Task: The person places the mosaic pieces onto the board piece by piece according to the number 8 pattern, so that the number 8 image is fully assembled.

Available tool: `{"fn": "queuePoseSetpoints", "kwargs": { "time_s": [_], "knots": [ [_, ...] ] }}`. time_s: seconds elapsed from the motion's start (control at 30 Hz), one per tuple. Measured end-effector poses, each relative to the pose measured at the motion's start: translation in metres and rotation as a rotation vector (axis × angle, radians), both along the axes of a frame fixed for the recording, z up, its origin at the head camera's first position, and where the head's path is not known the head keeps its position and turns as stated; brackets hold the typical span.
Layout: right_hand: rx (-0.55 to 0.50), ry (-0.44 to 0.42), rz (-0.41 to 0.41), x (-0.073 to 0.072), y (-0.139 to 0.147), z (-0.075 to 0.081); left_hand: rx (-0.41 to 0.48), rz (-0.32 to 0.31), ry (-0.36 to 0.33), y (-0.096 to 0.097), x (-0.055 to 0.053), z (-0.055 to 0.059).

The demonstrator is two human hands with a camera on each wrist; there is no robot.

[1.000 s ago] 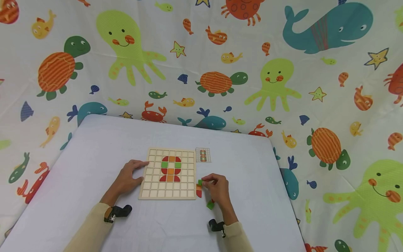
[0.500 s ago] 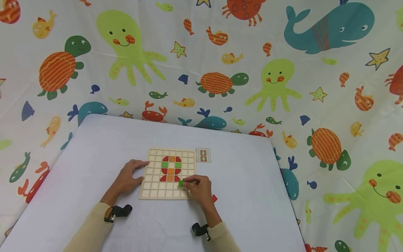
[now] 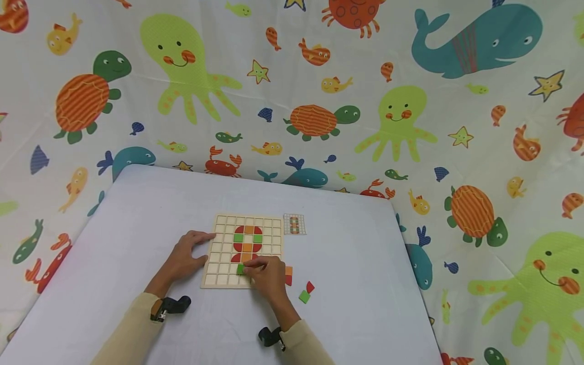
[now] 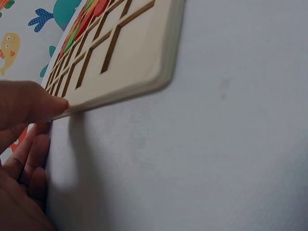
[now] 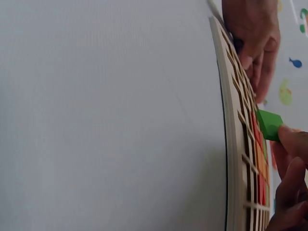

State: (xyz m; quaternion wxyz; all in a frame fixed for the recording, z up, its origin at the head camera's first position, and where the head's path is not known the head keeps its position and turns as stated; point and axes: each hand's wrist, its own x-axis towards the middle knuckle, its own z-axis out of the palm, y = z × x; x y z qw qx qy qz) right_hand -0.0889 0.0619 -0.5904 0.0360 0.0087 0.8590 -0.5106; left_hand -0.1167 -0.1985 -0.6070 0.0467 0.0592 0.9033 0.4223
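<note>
My right hand [image 3: 269, 276] pinches a green square tile [image 3: 240, 269] between thumb and fingertips, low over the wooden grid board [image 3: 219, 279]. The right wrist view shows the tile [image 5: 270, 124] tilted above the cells. Set in the board are red curved pieces [image 3: 238, 247], orange squares [image 3: 247, 247] and green squares [image 3: 257, 239], stacked in a column-like pattern. My left hand [image 3: 182, 256] touches the board's left edge with its thumb and a fingertip. In the left wrist view, the thumb [image 4: 36, 103] rests against the board's side.
Right of the board lie an orange tile [image 3: 289, 270], a red piece [image 3: 288, 280], another red curved piece [image 3: 310, 287] and a green tile [image 3: 304, 296]. A small pattern card [image 3: 294, 224] lies by the board's upper right corner. A sea-animal curtain [image 3: 319, 71] hangs behind the white table [image 3: 365, 253].
My right hand has carried the green tile leftward from beside the board to over its lower middle cells. The loose pieces at right are uncovered again. My left hand has stayed in place.
</note>
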Motion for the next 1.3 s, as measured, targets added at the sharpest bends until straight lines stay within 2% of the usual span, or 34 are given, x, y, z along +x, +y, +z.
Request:
{"fn": "queuePoseSetpoints", "kwargs": {
  "time_s": [0.27, 0.6, 0.77, 1.0, 1.3],
  "knots": [
    [0.125, 0.011, -0.016, -0.002, -0.020, -0.004, -0.009, -0.002, -0.002, 0.001, -0.001, 0.000],
    [0.229, 0.070, 0.013, -0.006, -0.027, -0.006, 0.002, -0.003, -0.006, 0.000, -0.001, 0.000],
    [0.245, 0.082, 0.035, -0.004, -0.028, -0.007, 0.000, -0.001, -0.003, 0.000, -0.002, -0.001],
    [0.218, 0.110, 0.051, -0.001, -0.021, -0.008, -0.001, 0.004, -0.002, 0.001, -0.001, -0.004],
    [0.005, 0.093, 0.095, 0.008, 0.016, -0.013, -0.007, 0.005, -0.007, 0.000, -0.001, -0.003]
  ]
}}
